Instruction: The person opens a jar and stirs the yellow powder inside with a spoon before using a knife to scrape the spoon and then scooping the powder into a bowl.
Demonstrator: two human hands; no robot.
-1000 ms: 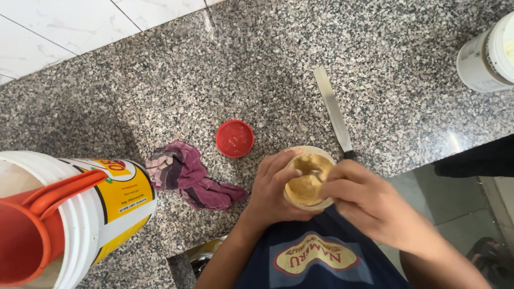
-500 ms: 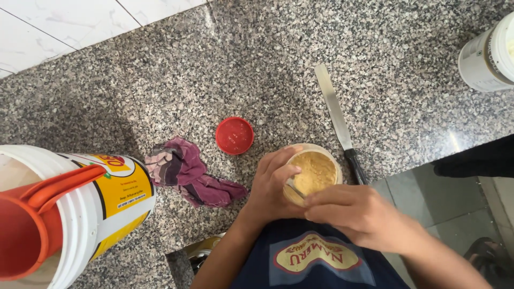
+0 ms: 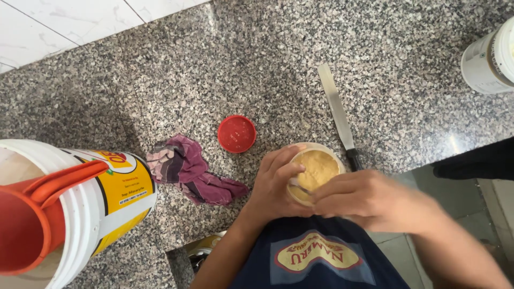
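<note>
A small round jar (image 3: 319, 165) of yellow-tan powder stands open at the front edge of the speckled granite counter (image 3: 257, 64). My left hand (image 3: 274, 184) wraps around its left side and grips it. My right hand (image 3: 375, 200) is at the jar's near rim with its fingers pinched together, apparently on a thin metal utensil (image 3: 300, 188) whose tip lies in the powder. The jar's red lid (image 3: 236, 133) lies upside down on the counter just left of it, untouched.
A long knife (image 3: 337, 107) with a dark handle lies right of the jar. A crumpled purple cloth (image 3: 187, 171) sits to the left, beside a big white-and-yellow bucket (image 3: 115, 187) with a red handle. A white container (image 3: 490, 59) stands at the far right.
My right hand has slid back from over the jar's mouth to its near rim, so the powder now shows. The left hand keeps its grip.
</note>
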